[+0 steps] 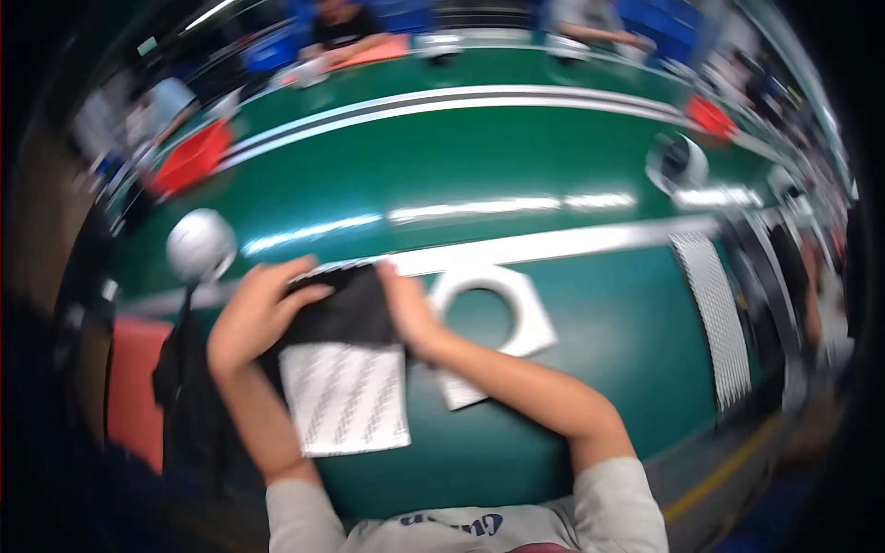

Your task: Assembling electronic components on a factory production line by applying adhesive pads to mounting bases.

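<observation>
Between my hands is a piece of black fabric (346, 304), blurred by motion. Below its dark part lies a white printed panel (346, 401) with slanting rows of dark print; whether the two are joined, I cannot tell. My left hand (263, 313) grips the fabric's upper left side, thumb and fingers bent over it. At the upper right edge, the fingers of my right hand (407, 309) are closed on the fabric. A thick white ring-shaped block (539, 323) with a round hole lies beside my right hand, partly covered by my right forearm.
Beyond a pale rail runs a green belt with a white helmet (201, 244) at left and another helmet (680, 166) at right. White textured strips (714, 318) line the table's right side. A red panel (136, 392) and black straps are at left. People work beside red bins (194, 158).
</observation>
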A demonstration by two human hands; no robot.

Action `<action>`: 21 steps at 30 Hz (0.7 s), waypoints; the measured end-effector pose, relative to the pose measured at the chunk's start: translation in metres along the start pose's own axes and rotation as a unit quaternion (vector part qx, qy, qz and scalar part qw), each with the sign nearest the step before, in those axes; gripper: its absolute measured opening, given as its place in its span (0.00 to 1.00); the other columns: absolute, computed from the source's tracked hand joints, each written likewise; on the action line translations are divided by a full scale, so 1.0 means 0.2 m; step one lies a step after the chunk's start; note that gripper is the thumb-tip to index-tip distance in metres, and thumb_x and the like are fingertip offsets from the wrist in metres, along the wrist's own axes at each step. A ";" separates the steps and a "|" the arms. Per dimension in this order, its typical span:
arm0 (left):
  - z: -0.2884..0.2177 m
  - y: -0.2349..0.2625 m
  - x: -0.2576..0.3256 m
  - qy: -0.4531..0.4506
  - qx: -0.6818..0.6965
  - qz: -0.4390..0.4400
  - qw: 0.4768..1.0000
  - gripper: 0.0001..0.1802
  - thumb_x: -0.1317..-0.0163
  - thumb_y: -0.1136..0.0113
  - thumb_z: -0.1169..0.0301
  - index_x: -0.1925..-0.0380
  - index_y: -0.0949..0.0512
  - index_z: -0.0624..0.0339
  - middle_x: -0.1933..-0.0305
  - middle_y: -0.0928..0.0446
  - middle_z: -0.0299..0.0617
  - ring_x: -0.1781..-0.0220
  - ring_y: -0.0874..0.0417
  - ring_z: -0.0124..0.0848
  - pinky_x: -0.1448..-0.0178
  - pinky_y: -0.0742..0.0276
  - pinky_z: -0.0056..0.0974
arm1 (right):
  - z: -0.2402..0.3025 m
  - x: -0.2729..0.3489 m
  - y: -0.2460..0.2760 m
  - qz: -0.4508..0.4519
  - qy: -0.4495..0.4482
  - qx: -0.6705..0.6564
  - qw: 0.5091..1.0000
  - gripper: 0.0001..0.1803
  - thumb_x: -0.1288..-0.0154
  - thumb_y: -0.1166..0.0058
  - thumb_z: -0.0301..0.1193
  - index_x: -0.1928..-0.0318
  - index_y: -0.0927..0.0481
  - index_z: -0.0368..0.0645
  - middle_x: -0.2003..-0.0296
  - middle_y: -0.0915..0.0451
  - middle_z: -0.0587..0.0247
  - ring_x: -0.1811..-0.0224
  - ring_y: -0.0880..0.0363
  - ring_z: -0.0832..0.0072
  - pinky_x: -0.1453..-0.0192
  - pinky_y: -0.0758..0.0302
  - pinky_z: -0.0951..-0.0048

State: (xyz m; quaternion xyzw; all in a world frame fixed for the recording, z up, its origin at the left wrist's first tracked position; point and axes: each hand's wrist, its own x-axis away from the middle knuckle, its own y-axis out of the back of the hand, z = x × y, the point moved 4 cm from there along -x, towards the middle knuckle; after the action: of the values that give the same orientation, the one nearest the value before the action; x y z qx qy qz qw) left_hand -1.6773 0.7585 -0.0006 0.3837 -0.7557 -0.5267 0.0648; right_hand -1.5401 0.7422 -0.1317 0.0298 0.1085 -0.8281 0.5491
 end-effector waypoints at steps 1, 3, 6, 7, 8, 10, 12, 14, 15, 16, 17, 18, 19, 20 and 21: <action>-0.01 0.01 0.01 -0.003 -0.021 -0.029 0.999 0.15 0.51 0.41 0.68 0.66 0.27 0.68 0.67 0.27 0.58 0.67 0.24 0.48 0.63 0.30 0.39 | -0.03 -0.01 -0.02 0.019 -0.009 -0.004 1.000 0.30 0.34 0.70 0.48 0.68 0.28 0.30 0.74 0.26 0.44 0.69 0.29 0.62 0.60 0.34 0.65; -0.05 0.05 0.02 0.076 -0.071 0.039 0.994 0.14 0.51 0.40 0.70 0.67 0.28 0.69 0.74 0.26 0.51 0.75 0.27 0.41 0.67 0.33 0.36 | -0.02 -0.01 -0.06 0.061 -0.049 -0.073 0.994 0.32 0.34 0.70 0.51 0.70 0.27 0.31 0.75 0.26 0.60 0.69 0.32 0.75 0.60 0.34 0.72; -0.03 0.04 0.03 0.092 0.033 0.016 0.995 0.10 0.50 0.43 0.76 0.67 0.28 0.69 0.78 0.30 0.40 0.75 0.34 0.26 0.69 0.37 0.29 | 0.01 0.02 -0.08 0.082 -0.071 -0.209 0.972 0.31 0.35 0.68 0.51 0.74 0.28 0.31 0.77 0.29 0.66 0.71 0.34 0.81 0.62 0.35 0.77; -0.03 0.05 0.03 0.146 0.055 0.049 0.986 0.10 0.50 0.43 0.77 0.67 0.28 0.70 0.78 0.31 0.38 0.74 0.34 0.22 0.69 0.38 0.28 | 0.01 0.01 -0.08 0.095 -0.072 -0.231 0.966 0.31 0.35 0.68 0.50 0.74 0.28 0.31 0.78 0.29 0.67 0.72 0.34 0.81 0.63 0.35 0.78; -0.03 0.04 0.02 0.140 0.056 0.053 0.987 0.10 0.50 0.43 0.77 0.67 0.28 0.70 0.78 0.31 0.38 0.74 0.34 0.22 0.69 0.38 0.28 | 0.00 0.01 -0.05 0.087 -0.070 -0.231 0.967 0.31 0.35 0.68 0.50 0.74 0.28 0.31 0.78 0.29 0.67 0.72 0.34 0.81 0.63 0.35 0.78; -0.01 0.02 0.02 0.185 0.081 0.084 0.976 0.15 0.52 0.39 0.72 0.64 0.28 0.68 0.67 0.29 0.42 0.63 0.30 0.24 0.57 0.34 0.28 | -0.03 0.00 -0.03 0.150 -0.089 -0.170 0.970 0.30 0.34 0.70 0.50 0.69 0.26 0.33 0.71 0.26 0.67 0.67 0.32 0.84 0.60 0.34 0.82; 0.01 0.02 0.07 0.138 0.064 0.009 0.988 0.13 0.52 0.41 0.75 0.67 0.29 0.69 0.75 0.32 0.38 0.70 0.33 0.23 0.65 0.38 0.28 | -0.01 0.02 -0.06 0.164 -0.080 -0.201 0.962 0.31 0.34 0.71 0.50 0.68 0.26 0.33 0.71 0.26 0.67 0.67 0.32 0.84 0.60 0.34 0.82; -0.01 0.04 0.07 0.089 0.049 -0.065 0.993 0.10 0.52 0.42 0.77 0.70 0.29 0.71 0.83 0.36 0.35 0.78 0.37 0.21 0.74 0.42 0.28 | 0.00 0.03 -0.07 0.176 -0.072 -0.230 0.955 0.31 0.34 0.71 0.50 0.68 0.26 0.33 0.71 0.26 0.67 0.67 0.32 0.84 0.60 0.34 0.82; -0.03 0.05 0.07 0.095 0.033 -0.043 0.994 0.10 0.53 0.41 0.77 0.71 0.29 0.71 0.84 0.37 0.35 0.79 0.38 0.21 0.75 0.43 0.29 | -0.02 0.03 -0.07 0.190 -0.080 -0.216 0.954 0.30 0.34 0.71 0.50 0.67 0.26 0.33 0.70 0.26 0.67 0.67 0.32 0.84 0.59 0.34 0.82; -0.04 0.04 0.06 0.101 0.018 -0.021 0.994 0.10 0.53 0.40 0.77 0.72 0.29 0.71 0.85 0.39 0.34 0.80 0.40 0.21 0.76 0.45 0.29 | -0.03 0.03 -0.07 0.203 -0.088 -0.202 0.954 0.30 0.34 0.70 0.50 0.66 0.26 0.33 0.70 0.26 0.67 0.66 0.32 0.83 0.59 0.34 0.82; -0.06 0.04 0.06 0.100 0.018 -0.021 0.995 0.10 0.53 0.40 0.77 0.72 0.29 0.71 0.85 0.39 0.34 0.80 0.40 0.21 0.76 0.45 0.29 | -0.04 0.02 -0.08 0.202 -0.087 -0.202 0.954 0.30 0.34 0.70 0.50 0.66 0.26 0.33 0.70 0.26 0.67 0.66 0.32 0.83 0.59 0.34 0.82; -0.08 0.04 0.06 0.091 -0.015 -0.023 0.995 0.10 0.54 0.40 0.77 0.73 0.30 0.71 0.85 0.40 0.35 0.81 0.41 0.21 0.77 0.46 0.30 | -0.06 0.01 -0.09 0.196 -0.080 -0.202 0.956 0.29 0.34 0.70 0.49 0.64 0.26 0.33 0.69 0.26 0.67 0.65 0.32 0.83 0.58 0.35 0.82; -0.09 0.04 0.05 0.082 -0.048 -0.025 0.995 0.10 0.54 0.40 0.77 0.74 0.30 0.70 0.85 0.40 0.35 0.81 0.41 0.21 0.78 0.47 0.30 | -0.07 0.01 -0.09 0.189 -0.072 -0.201 0.958 0.29 0.34 0.69 0.49 0.62 0.27 0.33 0.68 0.26 0.66 0.64 0.32 0.83 0.57 0.35 0.82; -0.10 0.05 0.05 0.081 -0.047 -0.025 0.995 0.10 0.54 0.40 0.77 0.74 0.30 0.70 0.85 0.40 0.35 0.81 0.41 0.21 0.78 0.47 0.30 | -0.05 0.01 -0.08 0.188 -0.072 -0.200 0.959 0.29 0.34 0.69 0.49 0.62 0.27 0.33 0.68 0.26 0.66 0.64 0.32 0.83 0.57 0.35 0.82; -0.10 0.05 0.05 0.097 -0.027 -0.031 0.994 0.10 0.55 0.40 0.77 0.74 0.30 0.70 0.85 0.40 0.35 0.81 0.42 0.21 0.78 0.47 0.30 | -0.03 0.02 -0.08 0.191 -0.066 -0.205 0.958 0.28 0.34 0.68 0.49 0.61 0.28 0.33 0.67 0.26 0.66 0.63 0.32 0.83 0.57 0.35 0.81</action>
State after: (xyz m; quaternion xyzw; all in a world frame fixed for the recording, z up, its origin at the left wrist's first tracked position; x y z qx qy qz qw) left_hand -1.6794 0.7380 0.0131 0.4539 -0.7192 -0.5091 0.1320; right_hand -1.5572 0.7467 -0.1352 -0.1176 0.2317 -0.6681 0.6972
